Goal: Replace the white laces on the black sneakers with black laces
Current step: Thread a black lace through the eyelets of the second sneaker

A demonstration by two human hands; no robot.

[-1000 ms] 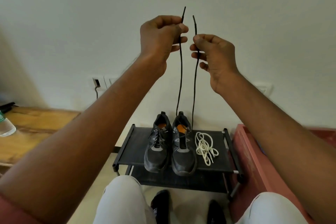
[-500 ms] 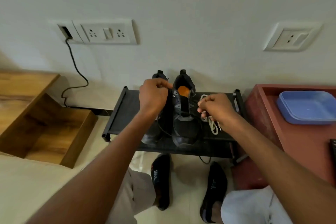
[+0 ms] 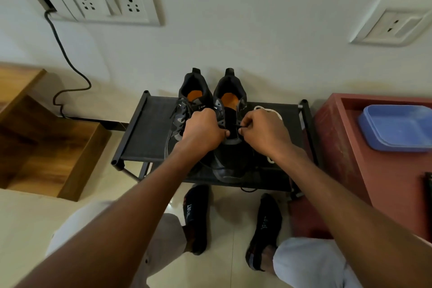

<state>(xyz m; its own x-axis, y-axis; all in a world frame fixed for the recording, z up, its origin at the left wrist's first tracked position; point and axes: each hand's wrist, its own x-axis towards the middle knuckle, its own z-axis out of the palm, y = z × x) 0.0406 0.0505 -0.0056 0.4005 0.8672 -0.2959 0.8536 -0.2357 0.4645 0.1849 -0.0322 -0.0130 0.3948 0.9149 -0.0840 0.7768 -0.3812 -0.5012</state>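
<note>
Two black sneakers (image 3: 230,110) stand side by side on a black rack (image 3: 149,133) against the wall. The left hand (image 3: 202,131) clenches the right sneaker's eyelet edge; the right hand (image 3: 264,132) pinches a black lace (image 3: 239,126) at its tongue. White laces (image 3: 268,111) lie beside them, mostly hidden; a blue tray (image 3: 397,129) sits in the red box (image 3: 350,159).

The left hand (image 3: 201,131) covers the middle of the left sneaker (image 3: 184,110). The right hand (image 3: 264,131) hides most of the white laces (image 3: 268,111). The blue tray (image 3: 397,126) runs off the frame's right edge.
</note>
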